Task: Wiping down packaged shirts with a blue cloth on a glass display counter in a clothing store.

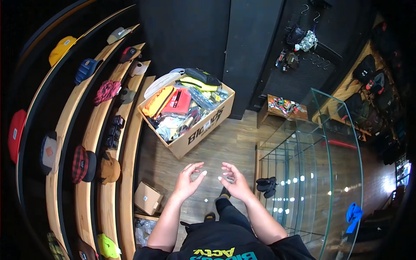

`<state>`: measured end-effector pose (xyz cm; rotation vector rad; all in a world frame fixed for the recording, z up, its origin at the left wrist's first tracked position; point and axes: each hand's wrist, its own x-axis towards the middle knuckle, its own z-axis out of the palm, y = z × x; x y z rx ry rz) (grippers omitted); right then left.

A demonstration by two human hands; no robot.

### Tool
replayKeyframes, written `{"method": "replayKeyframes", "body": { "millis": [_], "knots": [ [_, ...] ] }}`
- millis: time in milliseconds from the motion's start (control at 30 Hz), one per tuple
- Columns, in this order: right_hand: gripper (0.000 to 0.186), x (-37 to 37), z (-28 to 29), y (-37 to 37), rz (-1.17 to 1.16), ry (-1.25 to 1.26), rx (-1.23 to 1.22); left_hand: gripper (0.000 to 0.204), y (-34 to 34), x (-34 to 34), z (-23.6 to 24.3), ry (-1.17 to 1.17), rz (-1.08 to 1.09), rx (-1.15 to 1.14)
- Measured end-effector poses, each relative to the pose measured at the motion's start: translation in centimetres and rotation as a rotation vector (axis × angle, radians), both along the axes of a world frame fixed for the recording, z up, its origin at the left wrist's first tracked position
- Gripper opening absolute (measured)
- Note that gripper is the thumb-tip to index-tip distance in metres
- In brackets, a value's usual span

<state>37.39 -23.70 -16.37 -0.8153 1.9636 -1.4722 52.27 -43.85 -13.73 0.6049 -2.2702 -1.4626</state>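
Both of my hands hang in the air over the wooden floor, fingers apart and slightly curled, holding nothing. My left hand (189, 180) is left of the middle and my right hand (232, 182) just right of it, palms roughly facing each other. Just beyond them stands a large cardboard box (212, 134) piled with bagged goods, among them a red item (177, 100), an orange-yellow pouch (157, 102) and a black and neon-yellow piece (197, 80).
Curved wooden shelves (86, 151) with caps line the left, with a small carton (148, 198) below. A glass display case (331, 169) stands at my right. Behind it are a low table (268, 117) with small items, hooks with bags (308, 39), and backpacks (364, 69) on the wall.
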Motion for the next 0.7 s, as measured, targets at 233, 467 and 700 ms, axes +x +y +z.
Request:
{"method": "replayKeyframes", "body": {
  "millis": [233,467,700],
  "knots": [
    [0.060,-12.0,-6.6,-7.6,0.001,-0.505,-0.093,0.040,-7.1,-8.4,-5.8,-0.022,0.125,0.309],
    [0.043,-22.7,-8.6,-14.7,-0.009,-0.772,0.006,0.037,-13.6,-18.4,-8.9,-0.015,0.251,0.587],
    [0.039,-30.0,-12.4,-21.7,-0.032,-0.810,0.178,0.026,-21.7,-28.8,-12.3,-0.073,0.288,0.566]
  ]
}}
